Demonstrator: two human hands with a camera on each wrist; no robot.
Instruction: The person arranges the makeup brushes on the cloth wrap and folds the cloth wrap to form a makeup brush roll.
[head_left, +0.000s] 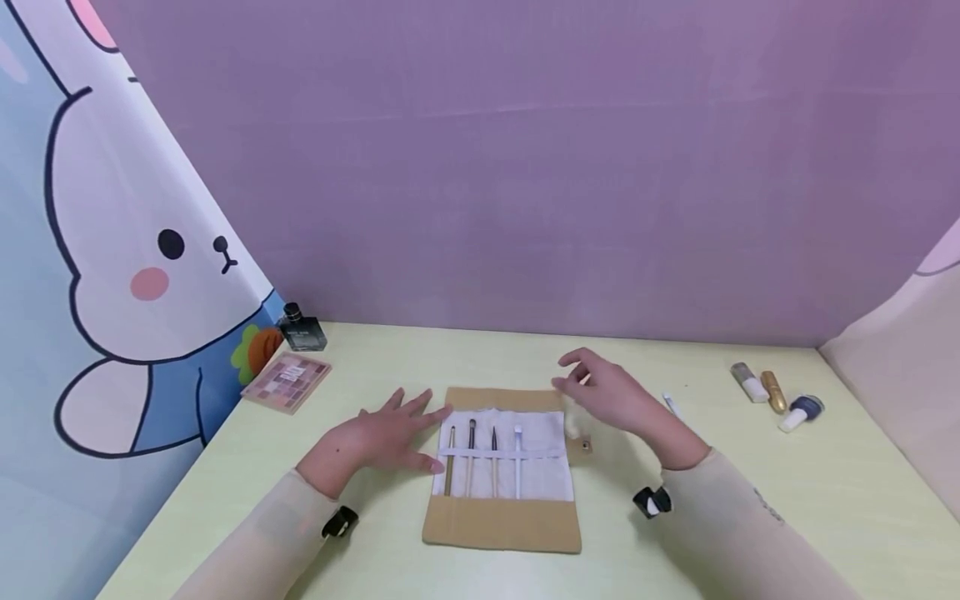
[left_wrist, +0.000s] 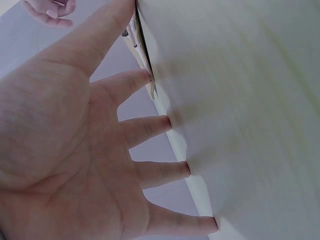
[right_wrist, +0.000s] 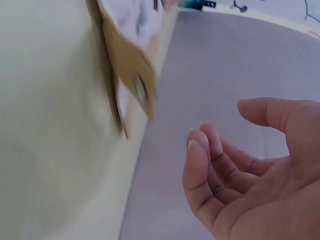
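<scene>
A brown brush roll (head_left: pixel 502 525) lies unrolled on the pale green table (head_left: pixel 750 500). Its white lining holds several slim brushes (head_left: pixel 471 454) under a white band. My left hand (head_left: pixel 382 437) lies flat with spread fingers on the table, touching the roll's left edge. In the left wrist view the left hand's fingertips (left_wrist: pixel 167 122) press the tabletop. My right hand (head_left: pixel 611 400) hovers over the roll's right edge with fingers loosely curled, holding nothing. The right wrist view shows the right hand (right_wrist: pixel 250 170) empty, apart from the roll's brown flap with a snap (right_wrist: pixel 140 90).
An eyeshadow palette (head_left: pixel 287 382) and a black perfume bottle (head_left: pixel 302 330) sit at the back left by the bunny curtain. A white stick (head_left: pixel 671 405) lies right of the roll. Small bottles (head_left: pixel 750 383), one gold (head_left: pixel 774 392), one dark-capped (head_left: pixel 801 412), lie far right.
</scene>
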